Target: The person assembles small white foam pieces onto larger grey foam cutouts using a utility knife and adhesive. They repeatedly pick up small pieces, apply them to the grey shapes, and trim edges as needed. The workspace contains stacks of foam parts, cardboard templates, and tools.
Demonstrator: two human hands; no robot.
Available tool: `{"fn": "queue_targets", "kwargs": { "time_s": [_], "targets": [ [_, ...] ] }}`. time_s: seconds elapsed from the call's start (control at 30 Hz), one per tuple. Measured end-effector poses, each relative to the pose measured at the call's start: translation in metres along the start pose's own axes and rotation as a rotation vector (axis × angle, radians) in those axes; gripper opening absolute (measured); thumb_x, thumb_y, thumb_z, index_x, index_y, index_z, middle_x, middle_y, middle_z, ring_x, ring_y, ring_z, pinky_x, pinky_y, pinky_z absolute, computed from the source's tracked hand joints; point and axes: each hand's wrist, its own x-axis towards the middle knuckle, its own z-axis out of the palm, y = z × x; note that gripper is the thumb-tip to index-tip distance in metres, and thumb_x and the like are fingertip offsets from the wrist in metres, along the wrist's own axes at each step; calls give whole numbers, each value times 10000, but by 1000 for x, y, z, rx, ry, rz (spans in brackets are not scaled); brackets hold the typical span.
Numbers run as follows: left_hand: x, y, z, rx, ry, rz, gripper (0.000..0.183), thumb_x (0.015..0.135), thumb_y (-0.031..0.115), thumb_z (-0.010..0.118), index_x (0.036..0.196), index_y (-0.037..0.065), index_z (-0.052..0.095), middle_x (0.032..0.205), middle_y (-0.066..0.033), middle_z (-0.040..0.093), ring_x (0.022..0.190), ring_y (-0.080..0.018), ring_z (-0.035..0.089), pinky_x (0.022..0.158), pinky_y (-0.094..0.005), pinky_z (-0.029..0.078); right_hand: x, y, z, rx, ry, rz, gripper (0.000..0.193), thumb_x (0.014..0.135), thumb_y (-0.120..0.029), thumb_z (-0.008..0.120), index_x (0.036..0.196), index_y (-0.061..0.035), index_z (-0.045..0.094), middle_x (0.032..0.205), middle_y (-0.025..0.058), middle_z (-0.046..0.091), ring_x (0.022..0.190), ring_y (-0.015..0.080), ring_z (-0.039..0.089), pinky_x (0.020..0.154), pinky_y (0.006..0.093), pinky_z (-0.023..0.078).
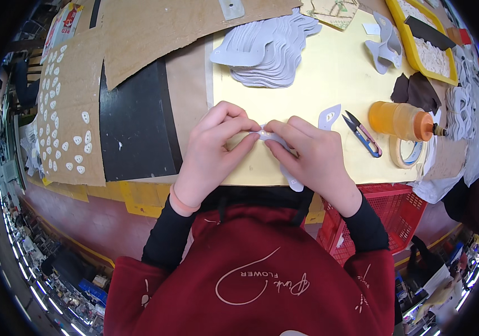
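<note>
My left hand (217, 148) and my right hand (313, 152) meet over the pale yellow table sheet near its front edge. Between their fingertips is a light grey curved cut piece (293, 179), with a small white patch at the pinched spot. Both thumbs and index fingers press close together there; most of the piece lies hidden under my right hand. Just beyond that hand rests another grey cut piece (329, 117) bearing a small white patch. Thread snips (363, 135) with blue and dark handles lie to its right.
A stack of grey cut pieces (270, 61) stands ahead. At right are a bottle of orange liquid (396, 119), a tape roll (400, 157) and a yellow tray (401, 33) of small white pieces. Cardboard (71, 145) with several white patches lies left; a red crate (404, 215) stands below the table.
</note>
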Motion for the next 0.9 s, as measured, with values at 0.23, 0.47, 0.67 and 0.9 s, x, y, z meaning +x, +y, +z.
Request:
{"fn": "queue_targets", "kwargs": {
  "time_s": [0.23,0.47,0.67,0.9],
  "targets": [
    [2,-2,0,118,-1,141,160,814,2,769,969,31,739,972,-77,638,906,-243,650,786,-337,520,1,1,0,57,-15,67,191,861,-168,796,1037,-119,742,769,22,630,563,164,614,524,295,472],
    [3,-3,-1,176,-16,244,171,825,29,753,987,41,698,975,-78,613,912,-278,607,791,-381,514,0,-2,1,-72,25,-38,174,859,-163,789,1023,-128,744,765,22,622,567,199,617,512,315,481],
    [2,-5,3,85,25,190,164,824,21,761,982,35,719,965,-75,609,850,-243,614,771,-355,512,1,-3,1,-101,19,-51,178,861,-143,786,1032,-118,743,771,18,631,567,186,613,509,307,476],
    [1,-2,5,-30,26,68,145,813,9,777,952,25,738,964,-60,595,727,-171,590,706,-328,497,2,1,-7,281,-31,246,117,870,-101,751,985,-87,736,743,30,620,588,154,621,535,283,472]
  ]
}}
